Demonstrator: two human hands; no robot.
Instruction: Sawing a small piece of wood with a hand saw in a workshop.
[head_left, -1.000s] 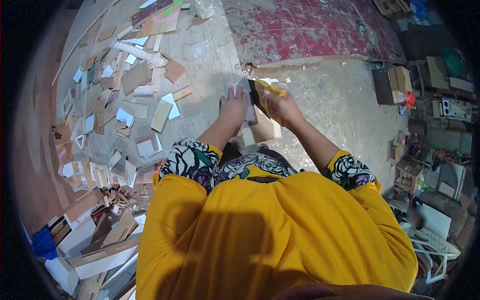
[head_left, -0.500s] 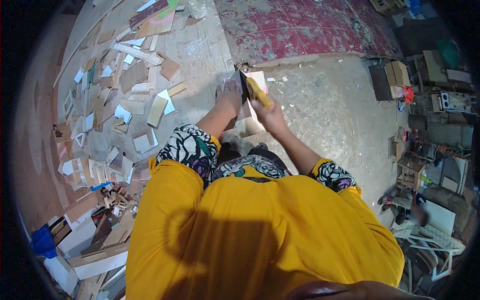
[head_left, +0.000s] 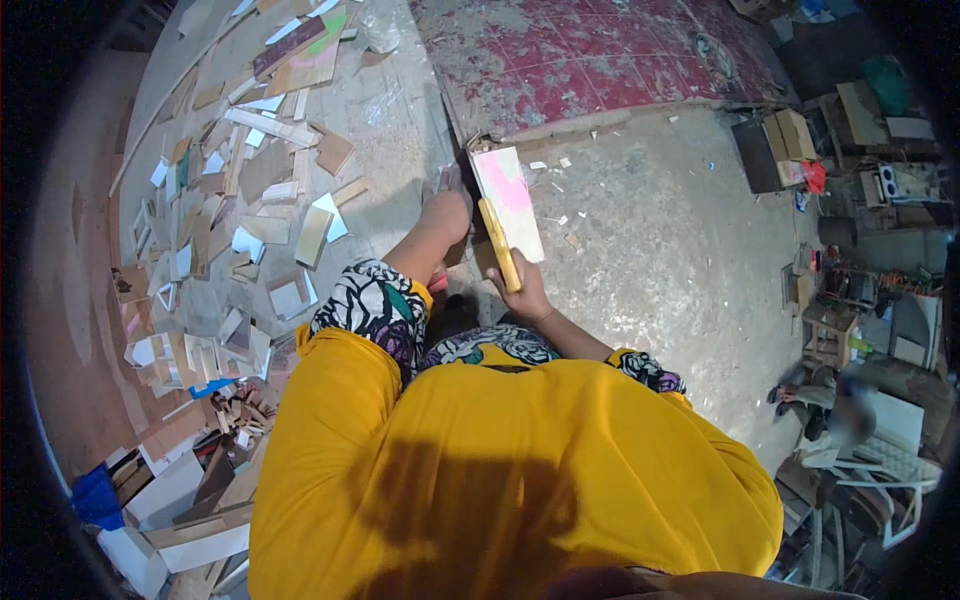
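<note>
My right hand (head_left: 522, 285) is closed around the lower end of a long yellow tool (head_left: 496, 235); its working part does not show, so I cannot make out its kind. My left hand (head_left: 447, 203) lies palm down near the edge of a pale raised work surface (head_left: 405, 130), beside a narrow dark edge. Its fingers stretch away from me, partly in shadow, and whatever lies under the palm is hidden. A pale board (head_left: 520, 215) with a pink patch is just beyond the yellow tool, below the dark edge.
Many loose wood offcuts (head_left: 268, 165) cover the surface to my left, with a heap of boards (head_left: 190, 490) at lower left. A red tiled area (head_left: 600, 60) lies ahead. Cardboard boxes (head_left: 790, 135) stand at right. Another person (head_left: 820, 395) sits at far right.
My right hand has drawn the yellow tool toward me and slightly left. The dark-sided piece beside my left hand has dropped from its tilt or out of sight, uncovering more of the pink-patched board.
</note>
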